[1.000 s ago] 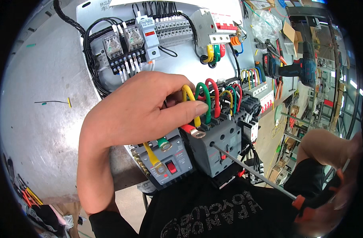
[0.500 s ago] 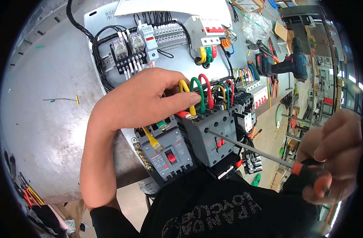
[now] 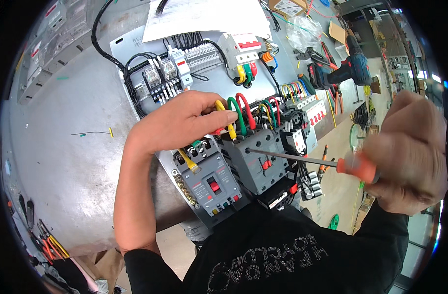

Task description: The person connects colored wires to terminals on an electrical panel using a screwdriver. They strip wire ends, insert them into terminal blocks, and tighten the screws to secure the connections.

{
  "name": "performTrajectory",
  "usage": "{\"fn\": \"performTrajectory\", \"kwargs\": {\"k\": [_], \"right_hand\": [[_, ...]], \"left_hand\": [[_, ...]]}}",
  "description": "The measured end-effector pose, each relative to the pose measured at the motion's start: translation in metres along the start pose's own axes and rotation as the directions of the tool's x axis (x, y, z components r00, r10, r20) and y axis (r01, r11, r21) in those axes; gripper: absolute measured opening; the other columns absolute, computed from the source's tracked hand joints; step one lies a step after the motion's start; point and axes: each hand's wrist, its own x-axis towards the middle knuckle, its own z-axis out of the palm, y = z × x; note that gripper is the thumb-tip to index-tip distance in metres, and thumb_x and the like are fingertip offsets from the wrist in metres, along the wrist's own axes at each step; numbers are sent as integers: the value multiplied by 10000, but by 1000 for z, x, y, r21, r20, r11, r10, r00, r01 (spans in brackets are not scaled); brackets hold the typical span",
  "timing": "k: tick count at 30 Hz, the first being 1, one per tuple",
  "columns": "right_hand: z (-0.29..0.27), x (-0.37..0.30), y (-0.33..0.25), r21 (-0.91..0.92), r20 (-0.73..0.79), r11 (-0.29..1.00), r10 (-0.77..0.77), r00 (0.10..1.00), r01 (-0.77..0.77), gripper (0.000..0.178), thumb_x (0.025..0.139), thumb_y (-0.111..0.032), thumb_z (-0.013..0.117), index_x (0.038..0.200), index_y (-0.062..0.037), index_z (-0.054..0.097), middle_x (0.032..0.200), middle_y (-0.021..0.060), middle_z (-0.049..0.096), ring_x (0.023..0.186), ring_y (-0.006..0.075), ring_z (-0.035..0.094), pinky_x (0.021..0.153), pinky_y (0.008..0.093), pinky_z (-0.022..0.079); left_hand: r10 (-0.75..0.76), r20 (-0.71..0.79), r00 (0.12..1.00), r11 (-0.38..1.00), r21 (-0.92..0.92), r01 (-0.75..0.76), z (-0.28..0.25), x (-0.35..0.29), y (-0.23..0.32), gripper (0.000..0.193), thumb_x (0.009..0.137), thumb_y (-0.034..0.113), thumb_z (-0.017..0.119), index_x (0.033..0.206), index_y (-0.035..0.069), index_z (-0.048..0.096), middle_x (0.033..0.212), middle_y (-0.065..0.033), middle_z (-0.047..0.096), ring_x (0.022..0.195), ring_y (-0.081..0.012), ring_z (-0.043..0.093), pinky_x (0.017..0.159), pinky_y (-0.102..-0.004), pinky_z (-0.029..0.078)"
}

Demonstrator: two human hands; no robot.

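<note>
Lying flatter in view than a moment ago, the screwdriver [image 3: 302, 159] still has its tip at a corner hole of the grey switch box [image 3: 253, 166], beneath the wire loops; turning seems unfinished. Right hand [image 3: 405, 152]: raised, blurred, clenched around the handle. Left hand [image 3: 184, 120]: curled, thumb against yellow wire [image 3: 231, 130], fingers' hold hidden, cannot tell.

Panel [image 3: 210, 88] lying on the surface [image 3: 77, 166], paper [image 3: 199, 22] across its far edge. Breaker [image 3: 213, 183] sits left of the contactor [image 3: 260, 169], screwdriver [image 3: 307, 159] meeting that from the right; drill [image 3: 349, 71] right, beyond.
</note>
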Motion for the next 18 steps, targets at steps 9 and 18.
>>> {"fn": "performTrajectory", "kwargs": {"k": [9, 18], "right_hand": [[47, 20, -5, 65, -439, 976, -161, 884, 210, 378, 617, 49, 905, 943, -132, 843, 1247, 250, 707, 857, 279, 700, 670, 320, 573], [34, 11, 13, 131, -322, 968, -165, 932, 216, 460, 588, 37, 940, 996, -161, 862, 1235, 284, 712, 968, 370, 785, 727, 388, 667]], "left_hand": [[44, 25, 999, 996, 74, -45, -2, 9, -5, 507, 1078, 439, 664, 858, -17, 671, 697, -32, 622, 635, -94, 502, 569, -320, 433], [-52, 19, 998, 993, 103, 49, 0, 8, 14, 442, 1081, 379, 667, 875, -12, 675, 701, -19, 601, 658, -96, 503, 606, -317, 444]]}}
